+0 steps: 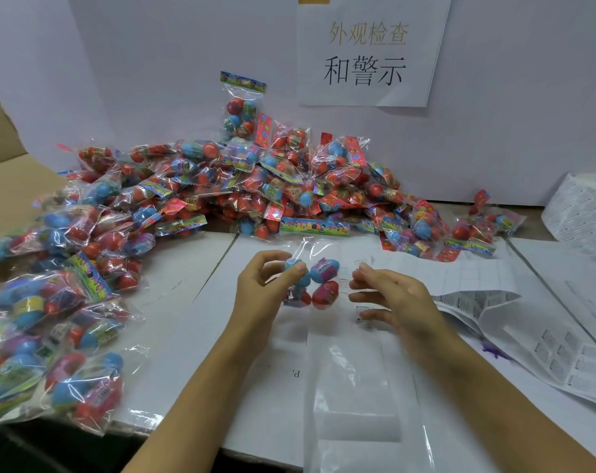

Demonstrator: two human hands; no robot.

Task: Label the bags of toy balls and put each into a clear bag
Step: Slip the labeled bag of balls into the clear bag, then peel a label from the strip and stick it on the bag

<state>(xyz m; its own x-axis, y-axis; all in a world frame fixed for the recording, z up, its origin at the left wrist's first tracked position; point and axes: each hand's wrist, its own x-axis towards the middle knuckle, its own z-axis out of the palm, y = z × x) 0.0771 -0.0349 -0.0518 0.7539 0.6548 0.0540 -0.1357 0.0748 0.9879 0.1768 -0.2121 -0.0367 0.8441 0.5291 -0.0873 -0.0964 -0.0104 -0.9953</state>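
Observation:
My left hand (272, 285) grips a small bag of red and blue toy balls (318, 283) over the middle of the white table. That bag looks to sit partly inside a long clear bag (354, 377) that trails toward me across the table. My right hand (388, 295) hovers just right of the balls, its fingers loosely bent against the clear film near a small printed label (363, 310). Whether its fingers pinch the film is unclear.
A big heap of ball bags (255, 186) fills the back of the table, and another pile (51, 319) spills at the left beside a cardboard box (6, 179). A label roll (583, 206) and loose label sheets (545, 339) lie at the right. A paper sign (368, 52) hangs on the wall.

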